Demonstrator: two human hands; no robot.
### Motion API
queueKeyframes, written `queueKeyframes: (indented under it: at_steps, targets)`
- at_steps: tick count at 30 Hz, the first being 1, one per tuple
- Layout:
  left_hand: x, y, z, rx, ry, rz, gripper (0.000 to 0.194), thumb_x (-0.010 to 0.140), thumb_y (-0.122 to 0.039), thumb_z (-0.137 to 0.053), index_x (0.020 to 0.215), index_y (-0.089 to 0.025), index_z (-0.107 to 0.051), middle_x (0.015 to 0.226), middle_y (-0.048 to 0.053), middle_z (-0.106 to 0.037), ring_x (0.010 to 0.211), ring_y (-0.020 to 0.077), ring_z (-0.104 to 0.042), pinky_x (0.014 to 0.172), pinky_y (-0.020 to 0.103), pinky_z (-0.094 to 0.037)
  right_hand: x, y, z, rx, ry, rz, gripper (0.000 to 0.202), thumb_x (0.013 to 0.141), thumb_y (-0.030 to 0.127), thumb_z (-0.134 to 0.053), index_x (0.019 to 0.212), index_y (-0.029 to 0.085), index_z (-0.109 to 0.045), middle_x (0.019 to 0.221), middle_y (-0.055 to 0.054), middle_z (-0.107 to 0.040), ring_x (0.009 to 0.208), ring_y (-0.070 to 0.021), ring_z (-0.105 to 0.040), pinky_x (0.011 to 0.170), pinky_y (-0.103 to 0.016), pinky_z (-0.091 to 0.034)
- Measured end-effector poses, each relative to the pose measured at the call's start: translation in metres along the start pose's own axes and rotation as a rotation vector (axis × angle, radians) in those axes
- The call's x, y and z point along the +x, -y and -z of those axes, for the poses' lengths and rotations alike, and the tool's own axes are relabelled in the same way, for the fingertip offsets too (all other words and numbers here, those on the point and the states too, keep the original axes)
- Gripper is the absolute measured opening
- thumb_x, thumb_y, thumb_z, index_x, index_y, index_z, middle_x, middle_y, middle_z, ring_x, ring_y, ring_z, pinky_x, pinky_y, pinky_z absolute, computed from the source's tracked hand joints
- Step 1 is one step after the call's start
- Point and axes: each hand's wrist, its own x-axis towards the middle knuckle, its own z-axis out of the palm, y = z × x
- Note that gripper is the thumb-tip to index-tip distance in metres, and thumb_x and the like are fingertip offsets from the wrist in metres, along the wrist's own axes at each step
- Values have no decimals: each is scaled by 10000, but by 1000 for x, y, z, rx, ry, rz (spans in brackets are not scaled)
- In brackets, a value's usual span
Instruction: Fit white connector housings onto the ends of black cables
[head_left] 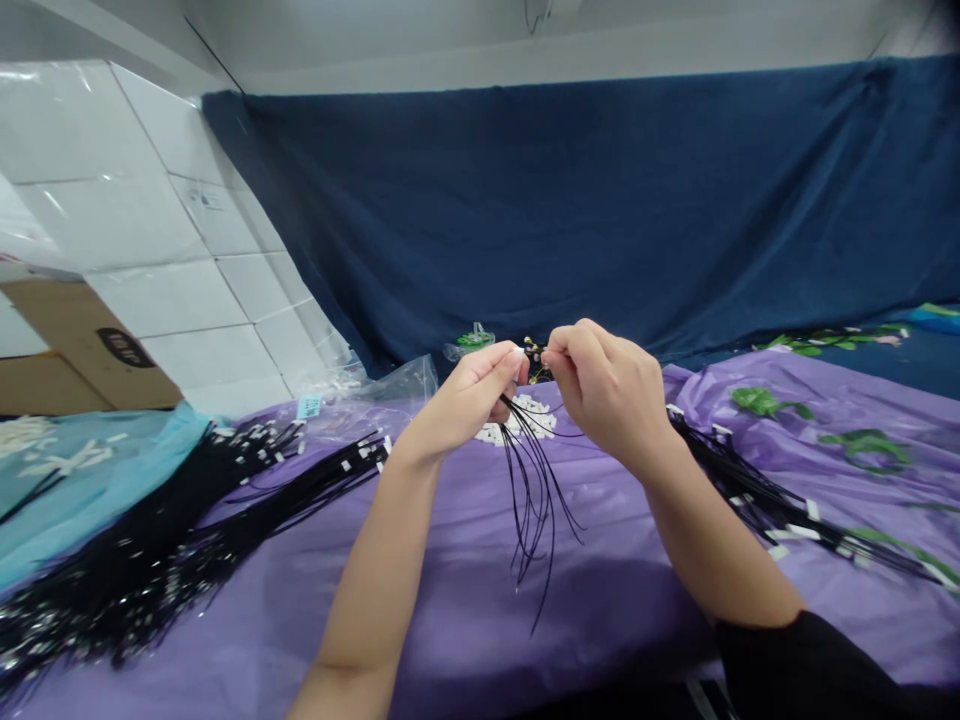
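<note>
My left hand (469, 395) is closed around a bunch of thin black cords (529, 490), whose loose ends hang down over the purple cover. At its fingertips a small white piece (519, 351) shows. Close on its right, my right hand (607, 385) is pinched at the fingertips on a dark cord end, with a short gap between the two hands. Behind and below them lies a pile of small white pieces (536, 418), partly hidden by my left hand and the cords.
Bundles of black cords with white tips lie at the left (150, 540) and right (750, 480) on the purple cover (465, 620). White boxes (195, 290) and a brown carton (97, 340) stand at the left. A blue cloth (562, 210) hangs behind; green strips (761, 402) lie at the right.
</note>
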Motion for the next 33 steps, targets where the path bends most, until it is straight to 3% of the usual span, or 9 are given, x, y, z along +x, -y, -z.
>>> queueKeyframes:
  at_steps: [21,29,33]
  targets:
    - [1,2,1,-58,-3,-4,358,926,-484,-452,740,-180,-419,653,-50,-264,490,40,-211,437,188,-189,-2,6,-13,27,-15,21,232,1005,280,-363,837,194,-499,722,-23,-557,644,-149,-462,590,-272,-297]
    - [-2,1,2,-70,-4,-13,358,921,-489,-464,750,-176,-434,642,-56,-266,478,33,-209,432,182,-182,-1,8,-12,59,-26,15,209,993,279,-408,832,194,-511,727,-16,-570,641,-138,-481,562,-259,-312]
    - [-1,0,8,-108,-51,4,316,928,-449,-468,774,-173,-453,638,-58,-286,465,26,-196,435,179,-171,-1,8,-10,151,-60,13,88,946,256,-508,911,189,-553,776,-20,-604,676,-136,-531,594,-245,-385]
